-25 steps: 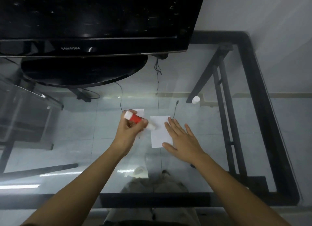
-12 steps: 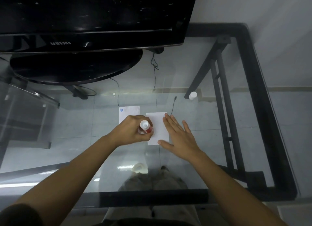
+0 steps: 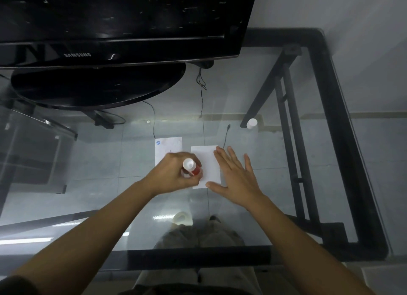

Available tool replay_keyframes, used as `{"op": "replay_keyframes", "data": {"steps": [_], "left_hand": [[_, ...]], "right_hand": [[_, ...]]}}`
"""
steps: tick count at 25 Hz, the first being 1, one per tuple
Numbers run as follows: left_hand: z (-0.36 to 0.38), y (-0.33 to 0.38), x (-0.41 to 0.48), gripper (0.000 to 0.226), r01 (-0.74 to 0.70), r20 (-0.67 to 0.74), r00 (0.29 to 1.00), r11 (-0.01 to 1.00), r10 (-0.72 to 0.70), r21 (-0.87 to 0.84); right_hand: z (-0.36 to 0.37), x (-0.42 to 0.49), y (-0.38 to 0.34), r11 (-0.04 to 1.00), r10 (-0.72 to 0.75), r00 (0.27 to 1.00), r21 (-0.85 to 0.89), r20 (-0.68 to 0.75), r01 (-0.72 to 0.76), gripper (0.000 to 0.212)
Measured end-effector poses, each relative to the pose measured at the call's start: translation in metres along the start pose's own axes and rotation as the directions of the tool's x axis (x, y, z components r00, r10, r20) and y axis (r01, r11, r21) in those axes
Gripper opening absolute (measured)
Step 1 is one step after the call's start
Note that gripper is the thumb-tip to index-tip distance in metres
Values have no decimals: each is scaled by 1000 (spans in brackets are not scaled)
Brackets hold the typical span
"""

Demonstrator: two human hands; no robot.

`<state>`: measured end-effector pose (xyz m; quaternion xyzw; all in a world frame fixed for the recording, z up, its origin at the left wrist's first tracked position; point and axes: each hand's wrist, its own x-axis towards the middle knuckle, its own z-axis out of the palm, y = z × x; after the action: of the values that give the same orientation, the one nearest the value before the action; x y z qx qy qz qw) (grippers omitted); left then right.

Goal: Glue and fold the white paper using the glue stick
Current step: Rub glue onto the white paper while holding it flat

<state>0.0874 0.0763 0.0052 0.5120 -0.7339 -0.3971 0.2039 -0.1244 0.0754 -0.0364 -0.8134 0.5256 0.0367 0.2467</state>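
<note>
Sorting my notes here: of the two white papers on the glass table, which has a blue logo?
The left paper, partly under the left hand; its logo sits at the top-left corner. The paper beside the right hand is blank.

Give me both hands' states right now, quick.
Left hand: closed around the red glue stick, held against the white paper.
Right hand: open, flat, pressing on the white paper's right edge.

— How is the light?
— Dim and grey-blue. The glass tabletop (image 3: 253,206) carries small bright glints, one streak near its front and a dot farther back.
— Any glare elsewhere?
— Faint specks and a soft sheen on the dark screen (image 3: 123,19).
— Sharpness?
— The centre is fairly crisp; the forearms go soft toward the lower corners.
— Distortion?
— Straight frame bars bow outward at the edges.
</note>
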Motion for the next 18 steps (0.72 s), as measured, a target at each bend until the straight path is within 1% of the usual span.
{"op": "replay_keyframes", "data": {"steps": [2,4,8,10,12,15,18], "left_hand": [[4,0,-5,18,31,43,999,999,-31,-15],[-1,-1,7,17,25,27,999,1000,-25,5],[-13,0,38,15,52,-111,993,998,-47,44],[-12,-1,37,14,39,-164,986,997,-28,65],[-3,0,23,14,-12,-131,991,998,19,55],[13,3,2,17,-29,-4,1000,999,29,41],[9,3,14,15,-45,2,999,998,45,48]], "right_hand": [[1,-1,1,1000,1,1000,3,-3,-1,88],[2,-1,2,1000,-7,1000,23,-5,8,88],[3,0,2,1000,-10,1000,23,-13,10,88],[4,0,2,1000,-7,1000,12,-12,7,88],[4,0,3,1000,-2,1000,15,-3,2,89],[4,0,2,1000,6,1000,9,3,-6,89],[4,-1,2,1000,0,1000,21,0,0,88]]}}
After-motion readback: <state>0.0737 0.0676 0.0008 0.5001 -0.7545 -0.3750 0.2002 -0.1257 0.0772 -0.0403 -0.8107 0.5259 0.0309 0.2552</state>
